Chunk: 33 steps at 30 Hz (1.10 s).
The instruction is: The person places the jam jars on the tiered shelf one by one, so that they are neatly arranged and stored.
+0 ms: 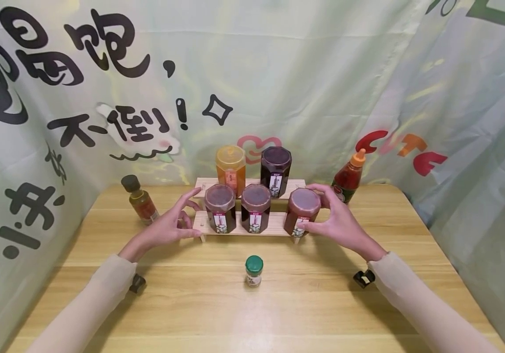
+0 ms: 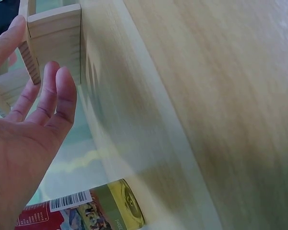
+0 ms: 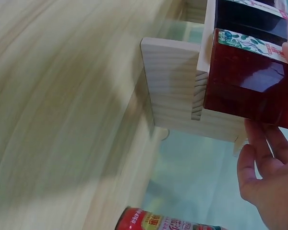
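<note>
- Right hand (image 1: pixel 340 223) is gripping the red jar (image 1: pixel 302 210) at the right end of the wooden rack (image 1: pixel 243 226), lower step; fingers are curling round its side. A tilt could be tipping it off the near edge.
- Left hand (image 1: pixel 170 225) is hovering open at the rack's left end, holding nothing; a nudge may be shifting the rack and rocking the dark jars (image 1: pixel 237 208).
- Sauce bottle (image 1: pixel 348 177) is standing just beyond the right hand: knock risk.

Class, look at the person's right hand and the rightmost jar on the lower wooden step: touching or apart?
Touching. In the head view the right hand curls round the jar, thumb in front, fingers behind. The right wrist view shows fingertips against its red side.
</note>
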Motion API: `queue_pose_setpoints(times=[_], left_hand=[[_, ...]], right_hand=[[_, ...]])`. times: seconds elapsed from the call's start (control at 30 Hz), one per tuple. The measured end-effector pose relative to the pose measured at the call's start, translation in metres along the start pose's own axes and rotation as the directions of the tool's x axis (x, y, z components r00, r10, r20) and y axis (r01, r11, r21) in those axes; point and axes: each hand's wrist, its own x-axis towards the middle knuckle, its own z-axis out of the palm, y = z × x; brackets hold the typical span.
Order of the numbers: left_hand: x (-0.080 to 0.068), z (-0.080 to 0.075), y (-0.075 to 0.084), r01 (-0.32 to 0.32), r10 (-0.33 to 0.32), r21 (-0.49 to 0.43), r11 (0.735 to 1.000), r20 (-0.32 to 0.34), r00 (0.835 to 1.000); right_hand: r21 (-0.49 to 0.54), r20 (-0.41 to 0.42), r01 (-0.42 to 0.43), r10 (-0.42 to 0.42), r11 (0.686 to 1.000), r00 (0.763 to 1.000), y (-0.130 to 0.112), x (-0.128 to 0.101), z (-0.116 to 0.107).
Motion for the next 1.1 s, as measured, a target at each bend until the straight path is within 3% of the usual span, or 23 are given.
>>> queue_pose_setpoints(times=[0.33,0.87,1.1], left_hand=[[-0.001,-0.004,0.000,0.000,0.000,0.004,1.000,-0.007,1.000],[-0.003,-0.006,0.001,0.001,-0.001,-0.019,1.000,-0.002,1.000],[-0.002,-0.005,0.002,0.011,-0.010,-0.019,1.000,0.008,1.000]], right_hand=[[-0.026,-0.016,0.062,-0.062,0.998,0.998,0.005,0.009,0.008],[-0.021,0.008,0.084,-0.084,0.996,0.996,0.013,0.017,0.014],[-0.017,0.004,0.050,-0.050,0.999,0.999,0.012,0.016,0.016]])
